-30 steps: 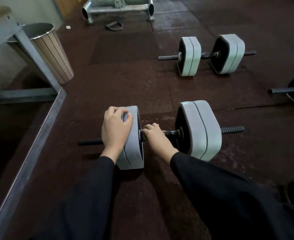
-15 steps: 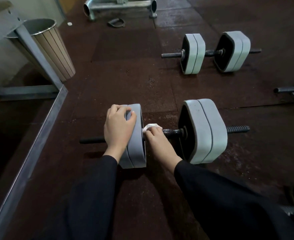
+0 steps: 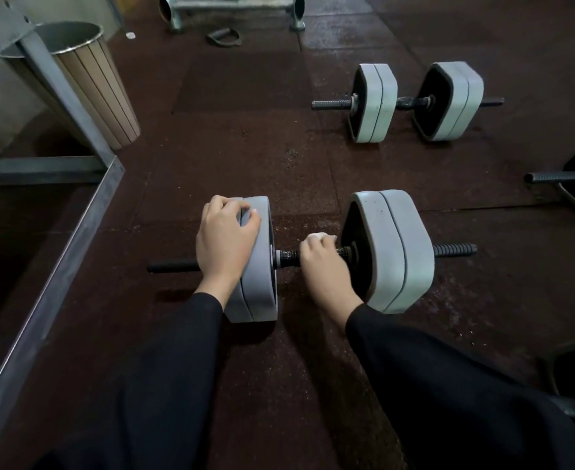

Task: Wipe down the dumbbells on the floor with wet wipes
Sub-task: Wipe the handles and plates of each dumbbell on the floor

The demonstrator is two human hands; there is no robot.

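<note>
A grey-plated dumbbell (image 3: 391,249) lies on the dark rubber floor right in front of me. My left hand (image 3: 225,242) grips the top of its left weight plates (image 3: 260,262). My right hand (image 3: 323,262) is closed around the black handle bar (image 3: 287,256) near the right plates, with a white wet wipe (image 3: 316,237) bunched under its fingers. A second grey dumbbell (image 3: 377,103) lies farther back on the right.
A metal frame rail (image 3: 52,276) runs along the left. A slatted waste bin (image 3: 89,79) stands at the back left. A metal machine base (image 3: 231,8) and a strap handle (image 3: 223,37) lie at the far edge. Another bar (image 3: 557,178) pokes in from the right.
My right hand with the wipe has slid rightward along the handle, from beside the left plates to close against the right plates. My left hand has stayed on the left plates.
</note>
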